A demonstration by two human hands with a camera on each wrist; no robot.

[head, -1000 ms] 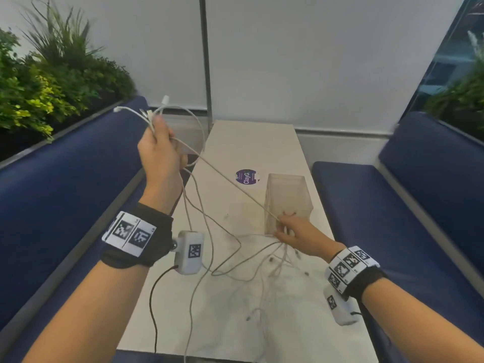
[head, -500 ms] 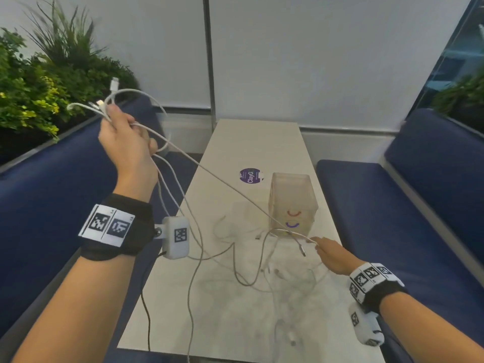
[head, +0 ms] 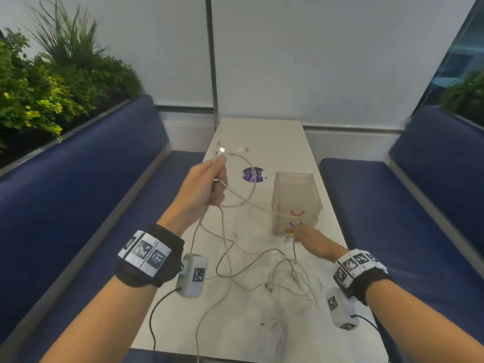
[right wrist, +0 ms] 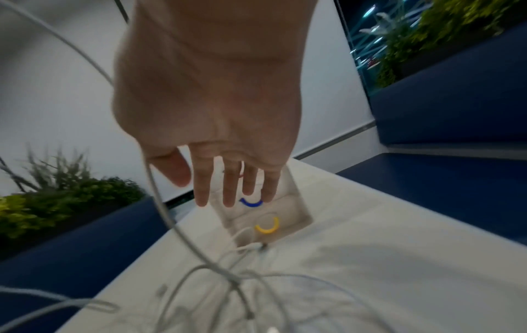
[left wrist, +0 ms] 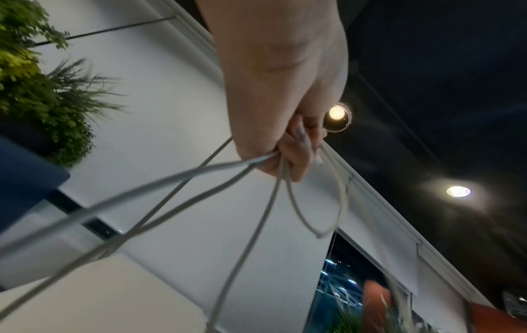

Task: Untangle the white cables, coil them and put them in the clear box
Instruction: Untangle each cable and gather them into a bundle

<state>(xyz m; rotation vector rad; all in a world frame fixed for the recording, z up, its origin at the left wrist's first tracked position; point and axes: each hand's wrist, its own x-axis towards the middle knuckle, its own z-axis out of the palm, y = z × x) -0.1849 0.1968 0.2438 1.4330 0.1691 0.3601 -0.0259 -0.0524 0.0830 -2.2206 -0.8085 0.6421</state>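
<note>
left hand (head: 207, 187): fingers curled tight round a bunch of white cables (head: 237, 260), lifted off the table (head: 262, 137)
right hand (head: 311, 243): fingers straight, spread, holding nothing
clear box (head: 296, 203): upright, just past the right fingertips
cables: rest sprawls tangled below both hands

Black wristbands (head: 150, 260), square-coded tags, white wrist cameras (head: 192, 275)

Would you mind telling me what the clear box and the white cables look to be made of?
The clear box looks like frosted, translucent plastic: its walls are cloudy, yet coloured arcs show through them. The white cables seem to have a smooth, matte rubbery or plastic sheath, bending in loose curves; some plug tips look metallic, though blur leaves that uncertain.
</note>
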